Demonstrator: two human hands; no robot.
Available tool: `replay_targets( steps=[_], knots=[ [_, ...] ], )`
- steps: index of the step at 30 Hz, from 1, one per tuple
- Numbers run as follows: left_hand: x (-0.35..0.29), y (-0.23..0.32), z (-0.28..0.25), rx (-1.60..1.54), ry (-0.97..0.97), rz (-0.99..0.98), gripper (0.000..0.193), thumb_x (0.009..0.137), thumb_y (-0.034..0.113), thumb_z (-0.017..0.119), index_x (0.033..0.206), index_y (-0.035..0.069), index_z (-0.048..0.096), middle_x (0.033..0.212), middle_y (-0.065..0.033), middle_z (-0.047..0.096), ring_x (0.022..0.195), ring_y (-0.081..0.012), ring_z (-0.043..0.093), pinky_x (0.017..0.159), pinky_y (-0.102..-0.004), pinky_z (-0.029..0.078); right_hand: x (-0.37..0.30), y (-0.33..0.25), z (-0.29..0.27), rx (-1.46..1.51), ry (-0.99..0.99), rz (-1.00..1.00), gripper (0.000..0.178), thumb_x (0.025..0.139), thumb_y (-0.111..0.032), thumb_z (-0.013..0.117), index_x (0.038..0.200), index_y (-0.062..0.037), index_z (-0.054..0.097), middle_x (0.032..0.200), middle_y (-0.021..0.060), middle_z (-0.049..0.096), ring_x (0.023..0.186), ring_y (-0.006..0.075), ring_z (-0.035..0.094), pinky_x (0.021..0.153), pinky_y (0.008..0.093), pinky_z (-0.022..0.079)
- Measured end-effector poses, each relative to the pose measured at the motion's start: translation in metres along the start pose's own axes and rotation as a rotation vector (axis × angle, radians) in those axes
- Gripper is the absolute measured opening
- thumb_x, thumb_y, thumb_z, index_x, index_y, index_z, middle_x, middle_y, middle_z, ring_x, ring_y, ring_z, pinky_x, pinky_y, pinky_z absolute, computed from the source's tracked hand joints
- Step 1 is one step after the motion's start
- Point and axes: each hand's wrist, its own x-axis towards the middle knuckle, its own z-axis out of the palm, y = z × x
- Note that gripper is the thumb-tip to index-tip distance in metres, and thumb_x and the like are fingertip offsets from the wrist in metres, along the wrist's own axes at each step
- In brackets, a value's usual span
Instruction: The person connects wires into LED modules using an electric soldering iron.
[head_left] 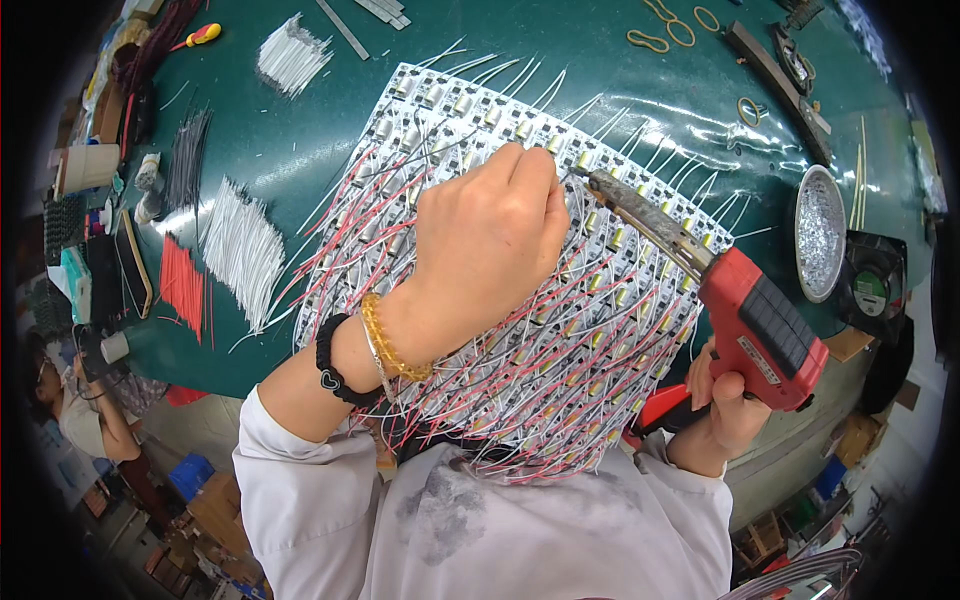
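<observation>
A large white panel of small circuit boards [520, 130] lies in front of me, with many red, white and black wires attached. Over its upper part is my left hand [490, 225], closed with thumb and fingers pressed together; whatever is pinched there is hidden. My right hand [735, 405] grips the handle of a red and black soldering gun [748, 325] at the panel's right side. The gun's long metal nose reaches left across the boards. Its tip sits just beside my left fingertips, close to the panel; I cannot tell whether it touches a board.
On the green table [330, 130] at left lie bundles of white wires [243, 250], red wires [182, 285] and black wires [189, 160]. A yellow-handled screwdriver [203, 35] is far left. To the right stand a metal bowl [820, 235] and a small black fan [877, 280]; rubber bands [680, 33] lie beyond.
</observation>
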Motion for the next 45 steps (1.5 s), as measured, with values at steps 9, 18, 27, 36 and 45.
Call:
replay_targets(
  steps=[9, 18, 27, 36, 45],
  knots=[
    [0.002, 0.001, 0.005, 0.003, -0.004, 0.025, 0.012, 0.075, 0.006, 0.064, 0.069, 0.005, 0.054, 0.062, -0.0049, 0.055, 0.05, -0.0184, 0.055, 0.044, -0.0287, 0.041, 0.004, -0.019, 0.005, 0.174, 0.061, -0.046, 0.077, 0.08, -0.053, 0.06, 0.113, 0.0152, 0.042, 0.048, 0.0016, 0.045, 0.036, 0.0078, 0.041, 0.038, 0.021, 0.035],
    [0.0, -0.001, 0.005, -0.016, 0.023, 0.049, 0.01, 0.074, 0.008, 0.06, 0.069, 0.004, 0.051, 0.065, -0.0092, 0.053, 0.051, -0.0277, 0.055, 0.043, -0.0366, 0.042, 0.0, -0.012, 0.009, 0.182, 0.004, 0.021, 0.061, 0.081, -0.043, 0.063, 0.11, 0.0082, 0.046, 0.05, 0.004, 0.045, 0.036, 0.0104, 0.041, 0.037, 0.0231, 0.032],
    [0.001, -0.001, 0.004, -0.018, 0.018, 0.054, 0.012, 0.075, 0.008, 0.058, 0.068, 0.003, 0.049, 0.063, -0.0104, 0.053, 0.052, -0.028, 0.056, 0.043, -0.0377, 0.042, 0.001, -0.013, 0.009, 0.208, -0.001, 0.072, 0.058, 0.075, -0.027, 0.075, 0.115, 0.0049, 0.048, 0.066, 0.0057, 0.054, 0.046, 0.0103, 0.047, 0.039, 0.0222, 0.035],
    [-0.001, 0.0, 0.003, -0.026, 0.004, 0.059, 0.012, 0.074, 0.007, 0.058, 0.067, 0.003, 0.05, 0.062, -0.0108, 0.053, 0.052, -0.028, 0.056, 0.043, -0.0376, 0.042, -0.005, -0.016, 0.012, 0.156, 0.036, -0.06, 0.07, 0.082, -0.046, 0.061, 0.113, 0.0145, 0.044, 0.048, 0.0014, 0.045, 0.035, 0.0076, 0.04, 0.037, 0.021, 0.034],
    [-0.006, -0.003, -0.001, 0.021, 0.065, -0.003, 0.012, 0.075, 0.008, 0.062, 0.068, 0.004, 0.053, 0.063, -0.0079, 0.056, 0.05, -0.0235, 0.056, 0.044, -0.034, 0.042, 0.003, -0.023, 0.018, 0.267, 0.082, -0.154, 0.069, 0.086, -0.047, 0.054, 0.116, 0.0129, 0.041, 0.048, 0.0014, 0.042, 0.037, 0.0095, 0.04, 0.046, 0.0264, 0.043]
  ],
)
